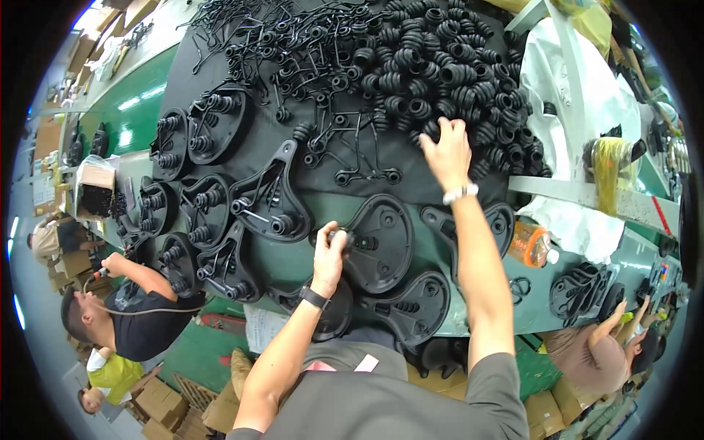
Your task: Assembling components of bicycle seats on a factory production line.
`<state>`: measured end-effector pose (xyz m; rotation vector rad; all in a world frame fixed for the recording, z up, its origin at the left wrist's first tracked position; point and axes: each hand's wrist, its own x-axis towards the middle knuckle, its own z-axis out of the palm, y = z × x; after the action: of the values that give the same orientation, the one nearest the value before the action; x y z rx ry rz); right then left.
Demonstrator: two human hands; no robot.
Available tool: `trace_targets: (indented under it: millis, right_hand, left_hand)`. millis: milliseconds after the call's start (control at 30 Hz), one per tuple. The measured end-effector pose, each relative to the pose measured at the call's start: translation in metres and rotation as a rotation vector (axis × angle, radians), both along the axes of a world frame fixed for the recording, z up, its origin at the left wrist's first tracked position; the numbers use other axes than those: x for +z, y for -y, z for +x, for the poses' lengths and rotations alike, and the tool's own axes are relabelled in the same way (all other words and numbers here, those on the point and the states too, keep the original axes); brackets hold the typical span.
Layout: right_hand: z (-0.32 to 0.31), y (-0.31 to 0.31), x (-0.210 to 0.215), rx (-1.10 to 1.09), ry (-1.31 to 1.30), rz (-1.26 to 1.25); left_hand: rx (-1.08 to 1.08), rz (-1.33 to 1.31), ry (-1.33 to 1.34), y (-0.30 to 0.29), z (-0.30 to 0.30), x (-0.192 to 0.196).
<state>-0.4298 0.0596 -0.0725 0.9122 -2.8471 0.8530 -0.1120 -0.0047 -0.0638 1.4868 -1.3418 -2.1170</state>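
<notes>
Green bench (330, 207): left hand (328, 260) curls by one wide, black seat (381, 268), pinch unclear; right hand's (449, 155) fingers spread at many coils (462, 77).

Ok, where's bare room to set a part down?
The black mat is bare between the lowest wire frames and the right hand. Beyond its left edge, a green surface has a bare stretch. Crowded: the mat's top, under wire frames and rubber bellows; and the near side, under saddle-shaped shells.

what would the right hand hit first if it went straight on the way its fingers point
Most likely the heap of black ribbed sleeves; the right hand points into its near edge, though whether they touch is unclear.
</notes>
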Motion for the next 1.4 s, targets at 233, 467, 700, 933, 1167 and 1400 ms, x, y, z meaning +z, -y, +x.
trace_targets:
  millis: [233, 467, 700, 933, 1167, 1400]
  right_hand:
    - [0.034, -0.018, -0.014, -0.011, 0.183, -0.304]
    - [0.150, -0.079, 0.002, 0.160, 0.801, -0.520]
    - [0.165, -0.064, -0.028, 0.351, 0.354, -0.203]
    - [0.168, -0.070, -0.052, 0.346, 0.243, -0.250]
    - [0.170, -0.071, -0.036, 0.312, 0.171, -0.079]
    - [-0.028, -0.120, -0.054, -0.652, -0.050, -0.122]
  left_hand:
    - [-0.761, -0.860, 0.011, -0.031, 0.014, -0.001]
    - [-1.147, -0.984, 0.053, -0.047, 0.007, -0.004]
    - [-1.217, -1.070, 0.004, -0.055, 0.013, -0.023]
    - [-1.187, -1.029, -0.078, -0.050, 0.016, -0.025]
    - [-1.232, -1.048, -0.077, -0.039, 0.023, -0.031]
    - [-1.100, -0.835, -0.062, -0.040, 0.005, -0.006]
